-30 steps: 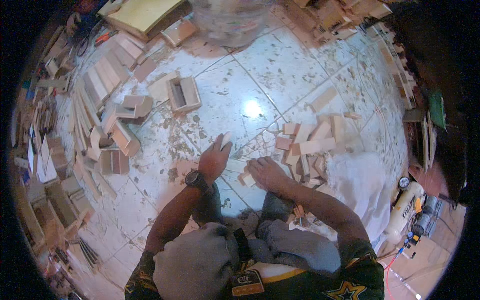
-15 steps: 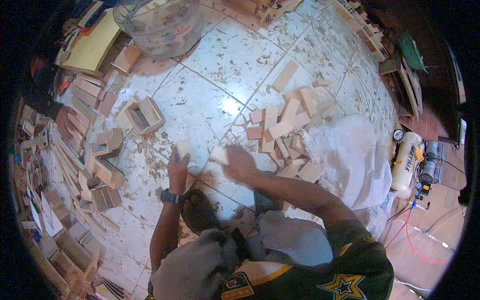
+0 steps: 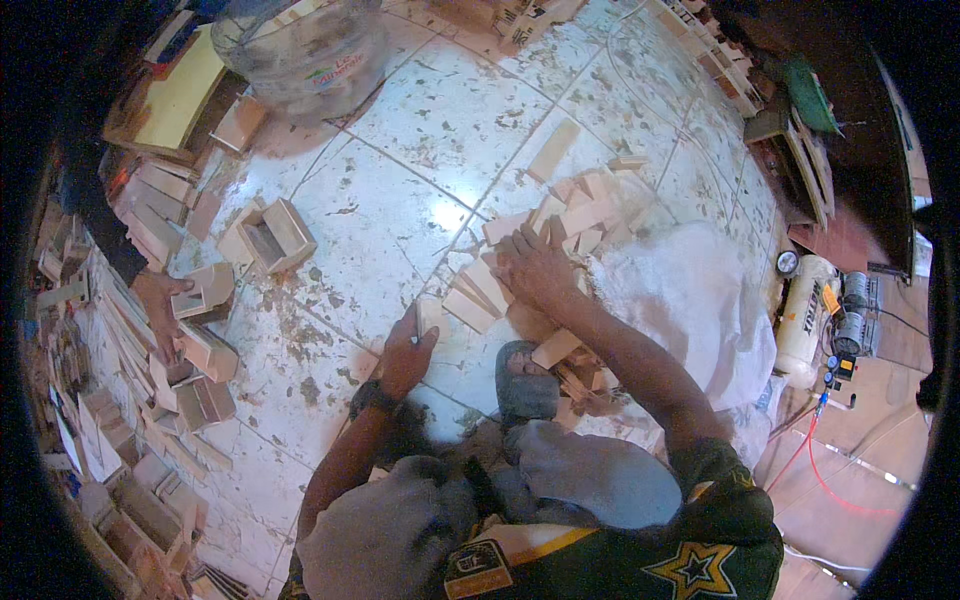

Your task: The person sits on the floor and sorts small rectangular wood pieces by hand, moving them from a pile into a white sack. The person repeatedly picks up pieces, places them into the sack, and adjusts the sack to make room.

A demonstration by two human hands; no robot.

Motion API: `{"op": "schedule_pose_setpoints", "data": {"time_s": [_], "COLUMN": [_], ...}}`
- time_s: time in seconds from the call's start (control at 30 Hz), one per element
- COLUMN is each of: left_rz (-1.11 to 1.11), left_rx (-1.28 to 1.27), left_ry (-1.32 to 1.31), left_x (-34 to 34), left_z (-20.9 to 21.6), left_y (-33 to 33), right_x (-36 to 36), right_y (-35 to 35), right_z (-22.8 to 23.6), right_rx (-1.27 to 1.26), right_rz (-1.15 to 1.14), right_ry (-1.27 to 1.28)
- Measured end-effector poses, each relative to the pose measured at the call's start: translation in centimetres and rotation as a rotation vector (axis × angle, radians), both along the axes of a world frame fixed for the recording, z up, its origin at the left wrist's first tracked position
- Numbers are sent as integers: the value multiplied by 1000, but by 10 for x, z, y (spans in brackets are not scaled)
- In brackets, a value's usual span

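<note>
My left hand (image 3: 405, 355) is closed around a small pale wooden block (image 3: 429, 314), its thumb along the near side. My right hand (image 3: 535, 265) lies over the pile of wooden blocks with curled fingers, gripping blocks that it partly hides. Beside its fingertips, several flat wooden blocks (image 3: 472, 303) fan out towards my left hand. More loose blocks (image 3: 590, 215) lie beyond the right hand, and another block (image 3: 557, 348) rests beneath my right forearm, close to my foot.
Another person's hand (image 3: 158, 305) is among open wooden boxes (image 3: 207, 290) at left. A larger box frame (image 3: 280, 238) stands on the stained tile floor (image 3: 400, 200). A white sack (image 3: 690, 320) and an air compressor (image 3: 808, 320) are at right, a filled bag (image 3: 300, 65) at the back.
My right hand has moved right and forward onto the pile, and several blocks now lie nearer my left hand. The left hand has shifted right. The other person's hand has come towards the boxes.
</note>
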State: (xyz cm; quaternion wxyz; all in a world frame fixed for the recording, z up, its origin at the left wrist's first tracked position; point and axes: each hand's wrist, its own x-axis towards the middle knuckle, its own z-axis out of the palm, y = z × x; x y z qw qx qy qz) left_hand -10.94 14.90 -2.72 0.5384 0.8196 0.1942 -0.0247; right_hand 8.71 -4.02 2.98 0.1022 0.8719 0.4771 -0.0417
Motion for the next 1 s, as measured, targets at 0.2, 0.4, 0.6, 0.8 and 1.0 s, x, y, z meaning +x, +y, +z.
{"op": "schedule_pose_setpoints", "data": {"time_s": [0.2,0.4,0.6,0.8,1.0], "left_rz": [-51,-40,-156,-248,-654], "left_rx": [247,353,482,422,436], "left_ry": [-67,-95,-92,-137,-210], "left_x": [-15,-11,17,48,103], "left_z": [-15,-13,25,67,125], "left_y": [0,20,28,25,7], "right_x": [-43,-84,-50,-20,4], "right_y": [-23,-137,-249,-312,-356], "right_z": [20,42,53,45,92], "right_rx": [271,480,382,64,-49], "right_rz": [-14,-693,-962,-909,-1097], "right_ry": [184,413,292,109,24]}}
